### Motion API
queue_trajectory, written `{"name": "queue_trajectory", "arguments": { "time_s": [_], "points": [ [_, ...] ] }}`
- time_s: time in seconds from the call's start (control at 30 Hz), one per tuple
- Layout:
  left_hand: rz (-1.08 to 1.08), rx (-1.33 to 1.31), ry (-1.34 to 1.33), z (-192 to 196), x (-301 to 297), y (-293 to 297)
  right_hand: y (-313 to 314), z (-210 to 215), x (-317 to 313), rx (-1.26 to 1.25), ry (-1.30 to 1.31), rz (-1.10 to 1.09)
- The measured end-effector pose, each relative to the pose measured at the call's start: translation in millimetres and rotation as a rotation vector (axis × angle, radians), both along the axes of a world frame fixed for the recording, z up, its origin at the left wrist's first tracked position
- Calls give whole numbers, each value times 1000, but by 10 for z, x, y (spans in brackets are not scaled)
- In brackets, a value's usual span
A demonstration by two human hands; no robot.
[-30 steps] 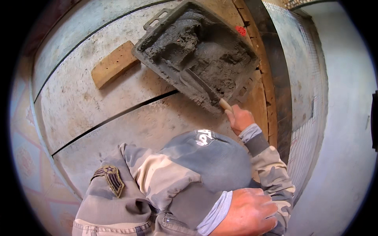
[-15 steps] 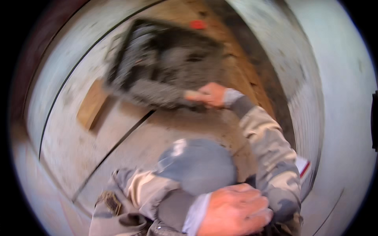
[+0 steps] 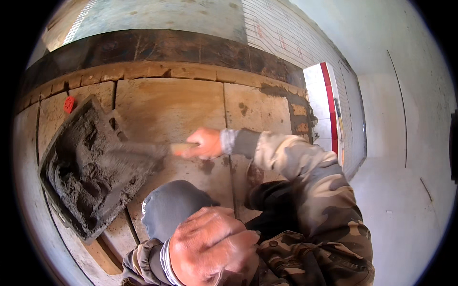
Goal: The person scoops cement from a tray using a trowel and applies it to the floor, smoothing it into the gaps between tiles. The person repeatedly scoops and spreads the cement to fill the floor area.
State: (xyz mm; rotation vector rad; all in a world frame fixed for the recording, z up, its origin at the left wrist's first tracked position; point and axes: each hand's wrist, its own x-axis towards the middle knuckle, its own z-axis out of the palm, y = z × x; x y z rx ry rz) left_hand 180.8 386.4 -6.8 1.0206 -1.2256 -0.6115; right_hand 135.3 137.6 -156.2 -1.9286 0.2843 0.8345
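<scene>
Trowel blade in mortar tray, knee-braced crouch

Nearest: left hand (image 3: 210, 248) resting on grey-clad knee (image 3: 174, 205), fingers curled loosely, holding nothing. Beyond: right hand (image 3: 205, 143), fingers closed round wooden handle of trowel (image 3: 143, 155), blade lying flat in wet grey mortar. Left of that: black mortar tray (image 3: 62, 143) tilted on stone slab floor (image 3: 171, 105). Farthest: dark wall base (image 3: 191, 47). Best handled by keeping blade low, scooping a modest load, wrist level, weight held on braced knee.

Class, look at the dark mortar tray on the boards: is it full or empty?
Partly full. The tray holds lumpy grey mortar, and the trowel in the right hand reaches into it.
</scene>
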Motion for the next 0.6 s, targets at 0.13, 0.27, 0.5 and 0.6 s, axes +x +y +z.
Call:
{"name": "queue_trajectory", "arguments": {
  "time_s": [0.13, 0.27, 0.5, 0.6],
  "points": [
    [-26, 30, 29, 76, 4, -205, -855, 460, -444, -16, 225, -283],
    [128, 177, 39, 59, -38, -162, -1890, 704, -575, -432, -38, -172],
    [271, 325, -54, 326, -136, -426, -3491, 715, -1085, -1056, -438, 128],
    [387, 474, -203, 457, -325, -583, -4011, 187, -1544, -1354, -229, 297]
  ]
}}
